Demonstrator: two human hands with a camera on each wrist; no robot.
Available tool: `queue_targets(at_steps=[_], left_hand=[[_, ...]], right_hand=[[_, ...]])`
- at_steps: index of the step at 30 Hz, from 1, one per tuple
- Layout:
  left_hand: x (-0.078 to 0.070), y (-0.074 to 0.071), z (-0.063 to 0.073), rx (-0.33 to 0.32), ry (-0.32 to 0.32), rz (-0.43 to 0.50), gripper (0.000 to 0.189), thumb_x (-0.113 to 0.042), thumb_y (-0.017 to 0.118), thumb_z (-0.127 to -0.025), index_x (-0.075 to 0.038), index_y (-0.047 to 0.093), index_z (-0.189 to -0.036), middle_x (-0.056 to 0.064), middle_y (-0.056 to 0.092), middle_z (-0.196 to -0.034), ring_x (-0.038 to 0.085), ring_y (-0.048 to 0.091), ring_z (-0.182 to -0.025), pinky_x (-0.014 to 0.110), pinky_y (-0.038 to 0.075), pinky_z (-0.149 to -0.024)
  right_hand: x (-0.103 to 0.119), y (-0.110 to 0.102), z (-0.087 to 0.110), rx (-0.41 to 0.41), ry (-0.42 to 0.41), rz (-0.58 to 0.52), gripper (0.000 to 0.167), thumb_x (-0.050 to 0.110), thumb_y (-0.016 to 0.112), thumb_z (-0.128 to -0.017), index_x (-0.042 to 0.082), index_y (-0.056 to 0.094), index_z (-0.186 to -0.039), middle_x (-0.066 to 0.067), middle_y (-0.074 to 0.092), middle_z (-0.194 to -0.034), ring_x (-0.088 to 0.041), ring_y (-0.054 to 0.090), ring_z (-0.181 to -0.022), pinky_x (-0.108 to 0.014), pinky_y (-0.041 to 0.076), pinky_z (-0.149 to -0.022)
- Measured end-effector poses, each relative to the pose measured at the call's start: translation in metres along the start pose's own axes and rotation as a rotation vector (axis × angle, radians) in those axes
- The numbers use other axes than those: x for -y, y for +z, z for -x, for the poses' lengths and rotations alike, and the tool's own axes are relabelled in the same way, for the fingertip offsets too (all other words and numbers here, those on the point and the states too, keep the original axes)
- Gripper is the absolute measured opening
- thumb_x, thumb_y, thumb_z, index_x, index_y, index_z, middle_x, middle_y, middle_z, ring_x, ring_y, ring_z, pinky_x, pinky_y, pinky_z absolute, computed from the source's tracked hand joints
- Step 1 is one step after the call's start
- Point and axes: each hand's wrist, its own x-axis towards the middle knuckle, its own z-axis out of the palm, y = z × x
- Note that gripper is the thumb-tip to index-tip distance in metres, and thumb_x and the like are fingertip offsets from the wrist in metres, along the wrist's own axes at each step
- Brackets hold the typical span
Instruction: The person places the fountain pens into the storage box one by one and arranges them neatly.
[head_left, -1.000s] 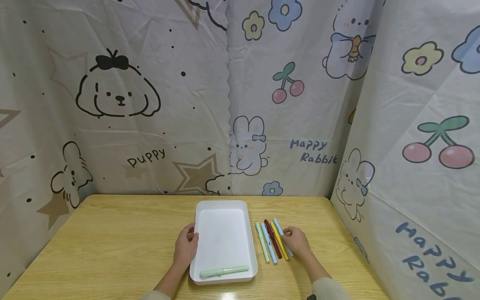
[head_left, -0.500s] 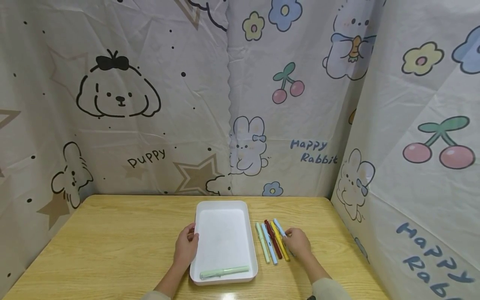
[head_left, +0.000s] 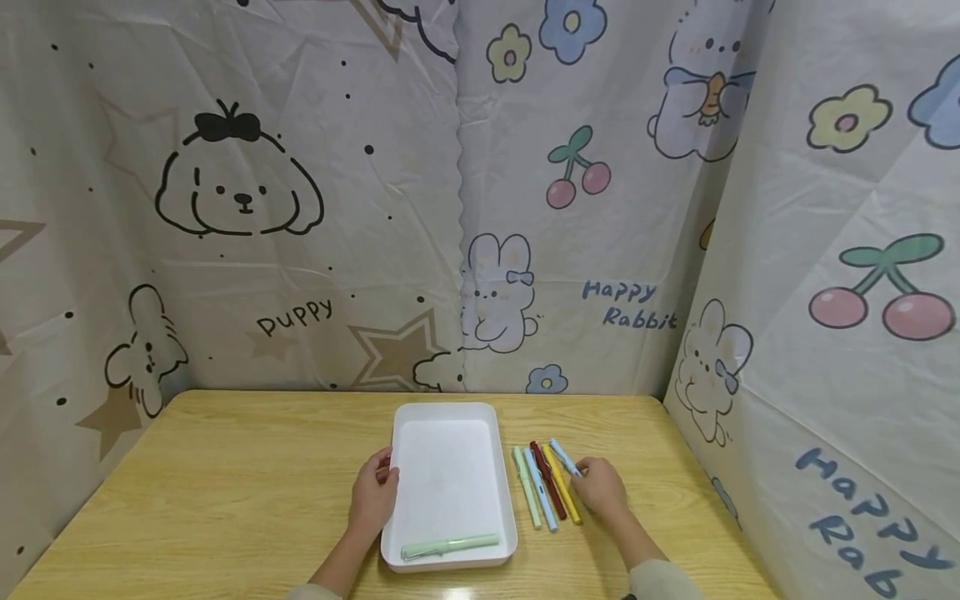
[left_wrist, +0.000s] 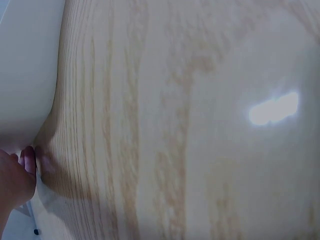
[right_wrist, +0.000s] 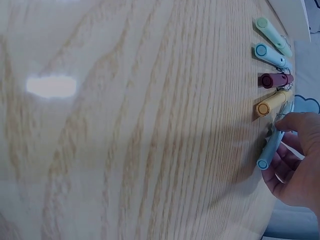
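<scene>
A white tray (head_left: 450,467) lies on the table with a light green pen (head_left: 450,546) across its near end. My left hand (head_left: 372,498) holds the tray's left rim; in the left wrist view its fingers (left_wrist: 29,161) are at the tray's wall, partly cut off by the frame. To the right of the tray, my right hand (head_left: 602,490) pinches a light blue pen (right_wrist: 271,149) between thumb and fingers, its far end angled toward the row. Beside it lie a yellow pen (head_left: 564,487), a dark red pen (head_left: 550,483), another light blue pen (head_left: 541,492) and a light green pen (head_left: 527,487).
The wooden table (head_left: 247,483) spreads to both sides of the tray. A printed cloth (head_left: 360,233) with cartoon figures hangs behind the table and along its sides. The pens in the row lie close together, near the tray's right wall.
My right hand has shifted slightly to the right, and the light blue pen in it has tilted away from the yellow pen. The left hand and tray stay put.
</scene>
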Motion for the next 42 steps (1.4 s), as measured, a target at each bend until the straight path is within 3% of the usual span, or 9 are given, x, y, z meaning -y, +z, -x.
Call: queue_targets(at_steps=[17, 33, 42], left_hand=[[-0.006, -0.001, 0.002, 0.005, -0.006, -0.005, 0.040, -0.005, 0.050, -0.093, 0.001, 0.047, -0.132, 0.022, 0.055, -0.122, 0.033, 0.059, -0.106, 0.041, 0.053, -0.086], [-0.007, -0.003, 0.004, 0.017, -0.011, -0.006, 0.040, -0.004, 0.050, -0.093, 0.002, 0.046, -0.132, 0.023, 0.054, -0.122, 0.033, 0.058, -0.106, 0.041, 0.053, -0.086], [-0.008, -0.003, 0.004, 0.013, -0.015, 0.000, 0.040, -0.004, 0.050, -0.092, 0.001, 0.047, -0.132, 0.023, 0.054, -0.122, 0.033, 0.058, -0.106, 0.040, 0.054, -0.085]], right_hand=[[-0.006, -0.010, 0.000, 0.037, 0.032, -0.027, 0.028, 0.012, 0.057, -0.083, -0.003, 0.065, -0.105, -0.004, 0.055, -0.069, -0.014, 0.046, -0.055, -0.023, 0.036, -0.046], [-0.007, -0.019, 0.006, 0.036, -0.035, -0.041, 0.026, 0.011, 0.057, -0.085, -0.003, 0.065, -0.106, -0.004, 0.052, -0.071, -0.014, 0.044, -0.057, -0.024, 0.036, -0.048], [-0.012, -0.021, 0.008, 0.045, -0.092, -0.019, 0.024, 0.012, 0.060, -0.086, -0.001, 0.066, -0.106, -0.007, 0.050, -0.080, -0.016, 0.044, -0.068, -0.025, 0.035, -0.055]])
